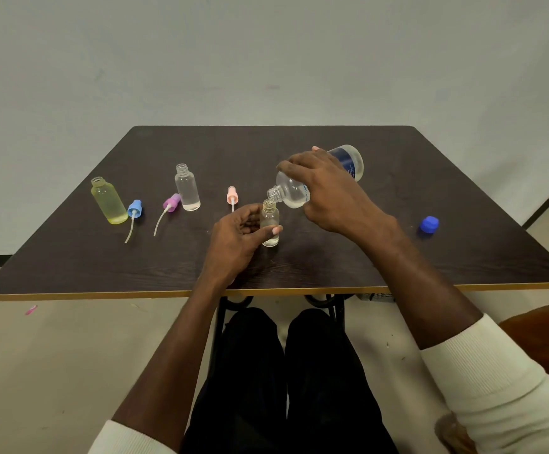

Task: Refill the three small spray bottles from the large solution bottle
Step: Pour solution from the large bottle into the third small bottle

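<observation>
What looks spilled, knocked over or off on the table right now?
No spill shows. The yellow bottle and clear bottle stand upright, uncapped. Their blue sprayer and purple sprayer lie on the table. A pink scrap lies on the floor.

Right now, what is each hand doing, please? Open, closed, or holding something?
Left hand: grips the small bottle, upright on the table.
Right hand: holds the large solution bottle, tilted.
</observation>
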`<state>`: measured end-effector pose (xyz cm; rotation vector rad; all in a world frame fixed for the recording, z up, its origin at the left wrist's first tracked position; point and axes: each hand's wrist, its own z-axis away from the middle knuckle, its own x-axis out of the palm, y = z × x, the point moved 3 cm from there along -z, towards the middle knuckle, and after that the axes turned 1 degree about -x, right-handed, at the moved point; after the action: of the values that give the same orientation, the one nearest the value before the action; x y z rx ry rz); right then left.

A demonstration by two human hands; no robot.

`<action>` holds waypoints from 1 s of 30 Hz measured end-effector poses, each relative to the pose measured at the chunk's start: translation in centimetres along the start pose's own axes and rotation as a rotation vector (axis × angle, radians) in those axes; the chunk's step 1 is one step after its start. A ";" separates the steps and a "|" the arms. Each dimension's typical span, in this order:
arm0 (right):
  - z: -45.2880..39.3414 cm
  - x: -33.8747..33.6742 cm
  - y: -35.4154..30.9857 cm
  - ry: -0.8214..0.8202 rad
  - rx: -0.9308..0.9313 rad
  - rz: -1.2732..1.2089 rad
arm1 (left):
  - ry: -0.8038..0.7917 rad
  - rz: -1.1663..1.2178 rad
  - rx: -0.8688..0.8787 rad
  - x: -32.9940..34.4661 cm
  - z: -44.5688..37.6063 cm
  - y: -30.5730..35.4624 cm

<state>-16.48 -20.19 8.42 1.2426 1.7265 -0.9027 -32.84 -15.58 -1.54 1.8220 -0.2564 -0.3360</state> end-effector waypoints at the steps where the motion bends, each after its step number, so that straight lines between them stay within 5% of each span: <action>1: 0.0 0.0 0.0 -0.003 -0.002 0.002 | 0.002 0.000 -0.001 0.0 0.0 0.0; 30: -0.2 0.4 0.4 -0.020 -0.009 0.020 | 0.002 0.020 0.005 0.1 0.2 0.4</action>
<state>-16.22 -19.77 8.12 1.2394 1.6979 -0.8921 -32.84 -15.87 -1.21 1.8234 -0.2737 -0.3200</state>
